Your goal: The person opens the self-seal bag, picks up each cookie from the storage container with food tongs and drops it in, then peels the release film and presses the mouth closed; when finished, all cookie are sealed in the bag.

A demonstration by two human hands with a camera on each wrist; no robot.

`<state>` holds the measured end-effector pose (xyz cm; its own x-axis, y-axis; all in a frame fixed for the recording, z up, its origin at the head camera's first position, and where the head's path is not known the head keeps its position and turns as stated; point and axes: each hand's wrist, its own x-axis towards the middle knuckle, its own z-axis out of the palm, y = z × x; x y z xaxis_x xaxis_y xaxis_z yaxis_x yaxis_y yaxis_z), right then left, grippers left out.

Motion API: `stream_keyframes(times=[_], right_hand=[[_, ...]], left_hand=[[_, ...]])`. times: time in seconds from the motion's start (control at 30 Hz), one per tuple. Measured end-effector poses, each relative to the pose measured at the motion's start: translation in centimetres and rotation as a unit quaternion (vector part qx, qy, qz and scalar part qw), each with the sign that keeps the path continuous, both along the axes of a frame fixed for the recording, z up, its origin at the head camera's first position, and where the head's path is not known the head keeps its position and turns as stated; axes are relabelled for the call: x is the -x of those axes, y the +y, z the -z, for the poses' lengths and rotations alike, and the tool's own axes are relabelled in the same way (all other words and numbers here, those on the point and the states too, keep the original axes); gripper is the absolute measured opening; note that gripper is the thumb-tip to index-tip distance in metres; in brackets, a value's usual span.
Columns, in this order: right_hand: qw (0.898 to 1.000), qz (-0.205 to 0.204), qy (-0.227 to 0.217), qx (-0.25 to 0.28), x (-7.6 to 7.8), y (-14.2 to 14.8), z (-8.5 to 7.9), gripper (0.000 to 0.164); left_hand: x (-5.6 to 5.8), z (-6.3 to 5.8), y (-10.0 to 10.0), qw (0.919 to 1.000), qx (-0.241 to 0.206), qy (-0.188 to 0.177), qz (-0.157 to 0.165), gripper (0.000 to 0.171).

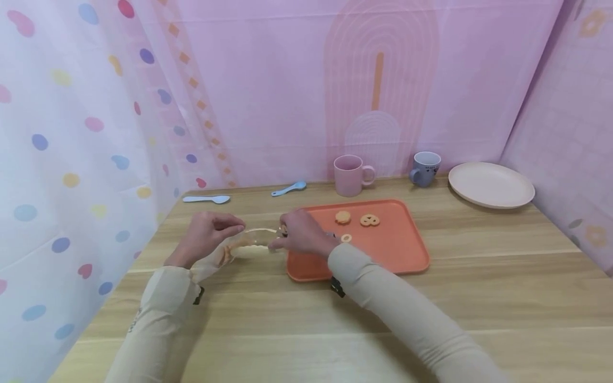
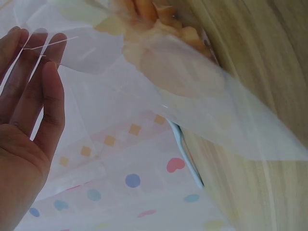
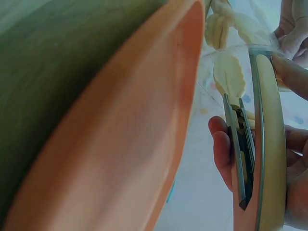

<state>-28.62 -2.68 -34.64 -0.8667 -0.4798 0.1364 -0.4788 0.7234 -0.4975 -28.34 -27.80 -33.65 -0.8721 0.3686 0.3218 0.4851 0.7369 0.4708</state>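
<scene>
My left hand (image 1: 206, 236) pinches the edge of a clear plastic bag (image 1: 258, 232). Orange-brown biscuits (image 2: 166, 53) show through the film low in the bag. In the right wrist view, my right hand (image 3: 296, 159) grips metal tongs (image 3: 270, 139) with cream-coloured grips. A pale, wavy-edged piece (image 3: 229, 77) is at the far end of one arm, beside the bag. The head view has this hand over the left side of an orange tray (image 1: 392, 250). On the tray lie a round biscuit (image 1: 342, 217), a pretzel-shaped biscuit (image 1: 370, 220) and a small ring biscuit (image 1: 346, 239).
Behind the tray stand a pink mug (image 1: 348, 176) and a grey-blue mug (image 1: 425, 169). A pale plate (image 1: 490, 184) sits at the back right. Along the back left lie a white spoon (image 1: 206, 199) and a blue spoon (image 1: 289, 189). Patterned curtains (image 1: 268, 96) border the wooden table (image 1: 268, 324).
</scene>
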Motion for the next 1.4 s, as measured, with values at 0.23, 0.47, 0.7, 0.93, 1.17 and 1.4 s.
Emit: stream_keyframes(times=[0.23, 0.47, 0.7, 0.93, 1.17, 1.4], right_hand=[[0.999, 0.006, -0.017, 0.03, -0.8, 3.0, -0.7, 0.039], [1.0, 0.017, 0.002, 0.012, -1.1, 9.9, -1.8, 0.042], [0.995, 0.062, 0.071, -0.044, 0.1, 16.0, -2.2, 0.039], [0.99, 0.107, 0.078, -0.052, 1.1, 19.9, -1.7, 0.048], [0.99, 0.112, 0.059, -0.065, 1.6, 20.5, -1.2, 0.043], [0.99, 0.107, 0.069, -0.066, 2.0, 20.2, -0.8, 0.043]], left_hand=[[-0.2, 0.4, -0.6, 0.9999, -0.004, -0.01, -0.004, 0.016], [0.0, 0.5, -0.4, 1.0, 0.006, -0.004, -0.007, 0.016], [0.0, 0.5, -0.3, 0.9999, 0.003, -0.013, -0.009, 0.016], [-0.2, 0.4, -0.2, 0.9997, -0.006, -0.022, -0.009, 0.016], [-0.3, 0.6, -0.3, 0.9996, -0.012, -0.024, -0.004, 0.016], [-0.1, 0.8, -0.3, 0.9998, -0.006, -0.018, -0.003, 0.015]])
